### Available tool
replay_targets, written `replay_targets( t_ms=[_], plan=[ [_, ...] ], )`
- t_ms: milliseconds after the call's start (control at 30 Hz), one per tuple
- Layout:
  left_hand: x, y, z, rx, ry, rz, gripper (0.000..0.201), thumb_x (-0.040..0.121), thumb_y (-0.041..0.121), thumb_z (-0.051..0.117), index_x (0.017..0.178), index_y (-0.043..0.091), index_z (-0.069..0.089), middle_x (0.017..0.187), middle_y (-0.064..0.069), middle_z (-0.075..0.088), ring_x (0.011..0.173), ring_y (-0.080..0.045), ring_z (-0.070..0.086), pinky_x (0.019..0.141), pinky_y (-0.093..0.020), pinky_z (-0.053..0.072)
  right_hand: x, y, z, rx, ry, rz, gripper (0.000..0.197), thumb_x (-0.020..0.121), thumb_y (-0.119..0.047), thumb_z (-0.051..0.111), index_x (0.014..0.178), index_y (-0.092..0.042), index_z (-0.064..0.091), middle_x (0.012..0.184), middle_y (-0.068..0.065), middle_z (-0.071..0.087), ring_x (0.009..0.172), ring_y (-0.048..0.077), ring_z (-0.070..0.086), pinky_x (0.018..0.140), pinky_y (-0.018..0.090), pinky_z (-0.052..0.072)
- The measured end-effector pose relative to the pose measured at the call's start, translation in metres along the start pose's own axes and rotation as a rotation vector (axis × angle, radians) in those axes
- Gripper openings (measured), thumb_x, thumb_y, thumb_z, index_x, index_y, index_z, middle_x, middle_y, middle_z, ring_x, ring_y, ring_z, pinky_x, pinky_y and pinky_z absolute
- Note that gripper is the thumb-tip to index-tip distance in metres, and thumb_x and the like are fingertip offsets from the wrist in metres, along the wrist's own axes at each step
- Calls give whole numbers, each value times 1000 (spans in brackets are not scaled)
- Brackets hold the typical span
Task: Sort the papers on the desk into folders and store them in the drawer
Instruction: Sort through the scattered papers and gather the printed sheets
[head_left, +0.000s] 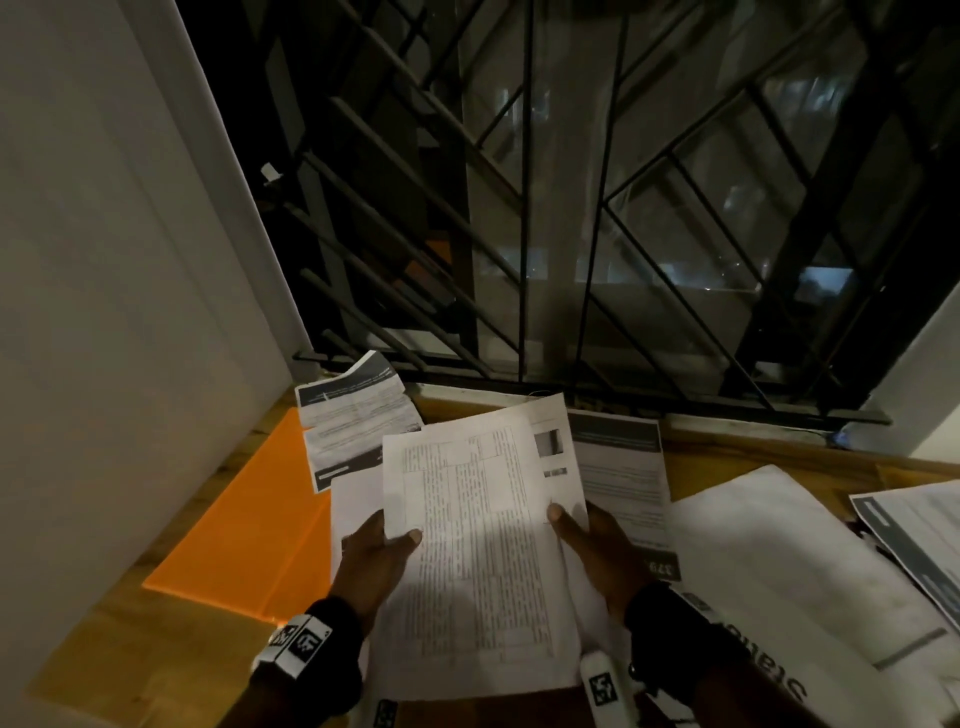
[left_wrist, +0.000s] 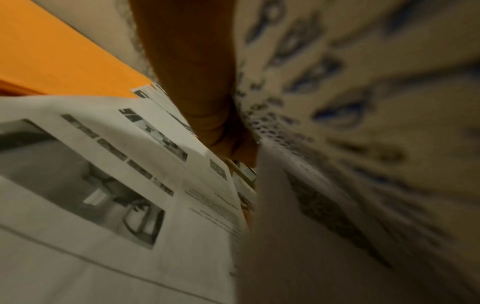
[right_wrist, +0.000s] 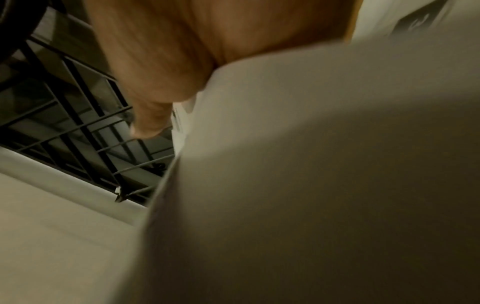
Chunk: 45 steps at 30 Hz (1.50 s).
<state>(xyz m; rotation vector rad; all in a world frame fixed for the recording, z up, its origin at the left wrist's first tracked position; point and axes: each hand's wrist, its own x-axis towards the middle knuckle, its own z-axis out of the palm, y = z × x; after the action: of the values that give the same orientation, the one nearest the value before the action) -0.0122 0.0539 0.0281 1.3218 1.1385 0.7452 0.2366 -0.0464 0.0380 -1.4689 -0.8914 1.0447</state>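
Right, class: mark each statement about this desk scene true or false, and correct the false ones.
1. Both hands hold the printed sheets. True: the left hand and the right hand each pinch a side of the printed sheets.
2. The orange folder lies to the right of the held sheets. False: the orange folder lies to their left.
3. The held papers are already inside the folder. False: they are held above the desk, outside it.
4. A barred window stands behind the desk. True: the barred window fills the background.
5. More papers lie on the desk's right side. True: the loose papers lie there.
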Motion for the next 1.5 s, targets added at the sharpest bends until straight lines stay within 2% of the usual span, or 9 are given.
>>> replay_targets(
  t_ms=[233, 467, 567, 700, 833, 1100, 1233, 1333, 1500],
  plan=[
    [21, 16, -12, -22, 16, 42, 26, 96, 16, 60, 117, 30, 66, 116, 10, 73, 113, -18, 66, 99, -43, 51, 12, -10, 26, -43, -36, -53, 31, 90, -17, 69, 117, -31, 64, 110, -14, 73, 104, 2, 68, 85, 24, 57],
    [41, 58, -31, -121, -74, 310, 46, 99, 14, 55, 143, 24, 46, 136, 9, 61, 125, -10, 57, 99, -31, 49, 36, -48, 42, 111, -14, -89, 24, 93, -7, 63, 112, -20, 68, 104, -2, 77, 97, 12, 72, 74, 22, 58],
    [48, 57, -36, -165, -93, 290, 46, 98, 14, 57, 141, 27, 45, 135, 6, 61, 125, -15, 58, 98, -39, 49, 42, -49, 51, 100, 32, -91, 23, 90, -6, 67, 109, -18, 70, 99, 0, 77, 94, 16, 72, 70, 23, 58],
    [53, 41, -38, -147, -135, 237, 48, 97, 7, 55, 137, 31, 47, 129, 12, 65, 120, -10, 60, 89, -23, 54, 41, -40, 61, 116, 49, -72, 20, 89, -3, 67, 104, -17, 70, 91, -2, 78, 92, 17, 73, 65, 20, 57],
    [58, 28, -38, -58, -133, 206, 50, 95, 34, 57, 143, 34, 44, 134, 11, 61, 125, -13, 57, 104, -45, 48, 40, -26, 69, 161, 82, -30, 20, 92, -2, 63, 105, -17, 69, 90, -3, 78, 85, 12, 73, 62, 18, 57],
    [81, 29, -53, 47, -191, 254, 22, 98, 22, 58, 118, 28, 53, 108, 11, 70, 101, -11, 68, 77, -26, 56, 50, -15, 64, -103, 312, -82, 22, 92, -22, 67, 113, -18, 67, 99, -9, 71, 94, 9, 66, 79, 29, 56],
    [104, -7, -89, 502, -115, 290, 17, 93, 17, 65, 105, 27, 59, 114, 1, 65, 108, -21, 62, 92, -36, 50, 46, -18, 46, -152, 346, -86, 22, 92, -17, 67, 114, -19, 67, 104, -3, 72, 95, 10, 66, 79, 26, 52],
    [111, -22, -105, 841, -123, 195, 51, 84, 46, 70, 128, 26, 53, 138, -2, 53, 127, -24, 50, 105, -41, 44, 37, -6, 26, -185, 436, -55, 34, 92, -15, 68, 126, -11, 64, 116, 4, 68, 107, 21, 63, 96, 38, 47],
    [124, -27, -110, 1102, -124, 68, 113, 63, 76, 66, 152, 36, 9, 161, -2, 19, 146, -30, 23, 112, -57, 31, 9, 10, 5, -106, 604, 62, 41, 90, -13, 69, 129, -5, 60, 115, 11, 66, 108, 33, 61, 92, 44, 47]
  ],
)
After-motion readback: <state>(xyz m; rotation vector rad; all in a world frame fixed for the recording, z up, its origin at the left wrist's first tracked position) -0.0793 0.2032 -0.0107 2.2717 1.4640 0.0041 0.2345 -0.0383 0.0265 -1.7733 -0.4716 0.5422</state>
